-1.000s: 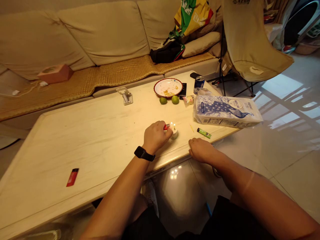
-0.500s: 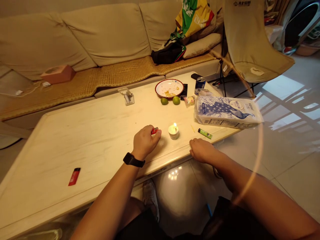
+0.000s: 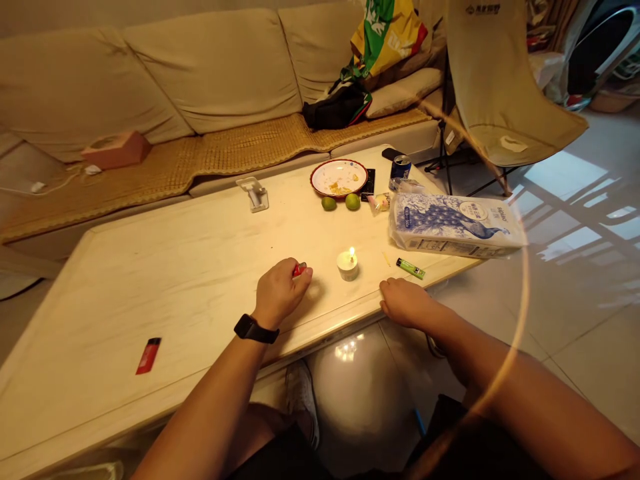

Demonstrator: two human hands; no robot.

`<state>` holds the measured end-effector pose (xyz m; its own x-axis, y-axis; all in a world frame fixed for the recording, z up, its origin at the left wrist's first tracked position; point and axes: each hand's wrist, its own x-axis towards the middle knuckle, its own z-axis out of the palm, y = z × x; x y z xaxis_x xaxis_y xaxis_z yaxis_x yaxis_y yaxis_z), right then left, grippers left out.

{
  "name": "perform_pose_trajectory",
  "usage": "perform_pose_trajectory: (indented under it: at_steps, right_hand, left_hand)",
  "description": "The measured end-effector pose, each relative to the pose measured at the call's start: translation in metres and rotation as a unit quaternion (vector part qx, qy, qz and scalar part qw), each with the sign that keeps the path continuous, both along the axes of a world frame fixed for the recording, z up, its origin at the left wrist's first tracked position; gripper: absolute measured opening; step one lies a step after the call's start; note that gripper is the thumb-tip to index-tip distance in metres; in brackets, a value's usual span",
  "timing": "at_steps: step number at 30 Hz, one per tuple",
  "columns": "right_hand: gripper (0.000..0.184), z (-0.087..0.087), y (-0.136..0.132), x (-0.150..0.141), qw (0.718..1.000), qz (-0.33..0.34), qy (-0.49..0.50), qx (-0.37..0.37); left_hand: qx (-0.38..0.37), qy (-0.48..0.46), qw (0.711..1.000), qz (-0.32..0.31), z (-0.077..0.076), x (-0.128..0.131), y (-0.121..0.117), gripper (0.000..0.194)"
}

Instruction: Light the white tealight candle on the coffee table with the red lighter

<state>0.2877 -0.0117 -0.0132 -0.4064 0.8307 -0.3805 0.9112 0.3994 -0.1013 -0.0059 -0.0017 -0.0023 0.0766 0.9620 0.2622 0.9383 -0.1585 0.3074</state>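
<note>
**Left hand [image 3: 280, 292] clenched on a small red lighter [image 3: 300, 269], right hand [image 3: 406, 301] loose at the table edge**

Far left, a flat red lighter [image 3: 149, 355] lying on the cream tabletop [image 3: 165, 280]. Next, a black watch [image 3: 255, 329] on the left wrist; fingers curled tight around the small lighter, its red end showing, apart from the flame. Then a lit white cup candle [image 3: 347, 265] between both hands. Beyond it, a round red-rimmed plate [image 3: 339, 178] holding yellowish food scraps, two green limes [image 3: 340, 203] just in front. Rightmost, right fingers released, resting on the table edge, near a green lighter [image 3: 410, 268].
</note>
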Motion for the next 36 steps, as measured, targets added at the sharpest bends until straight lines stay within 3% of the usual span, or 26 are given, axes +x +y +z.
perform_pose_trajectory:
  at_steps: [15, 20, 26, 36]
  right_hand:
    - [0.030, -0.001, 0.006, 0.007, 1.000, 0.005, 0.010, -0.003]
    - [0.029, 0.002, 0.007, 0.006, 1.000, -0.001, 0.018, 0.011]
    - [0.026, 0.007, 0.009, 0.006, 0.994, 0.013, 0.062, 0.085]
    - [0.034, 0.003, 0.006, 0.010, 0.996, 0.044, 0.039, 0.074]
  left_hand:
    - [-0.004, -0.014, 1.000, -0.011, -0.001, -0.001, -0.001, 0.035]
    - [-0.004, -0.021, 1.000, -0.014, -0.001, -0.001, -0.001, 0.035]
    - [-0.007, -0.024, 1.000, -0.013, 0.000, 0.000, -0.002, 0.035]
    - [-0.008, -0.022, 0.999, -0.025, -0.001, 0.001, -0.001, 0.035]
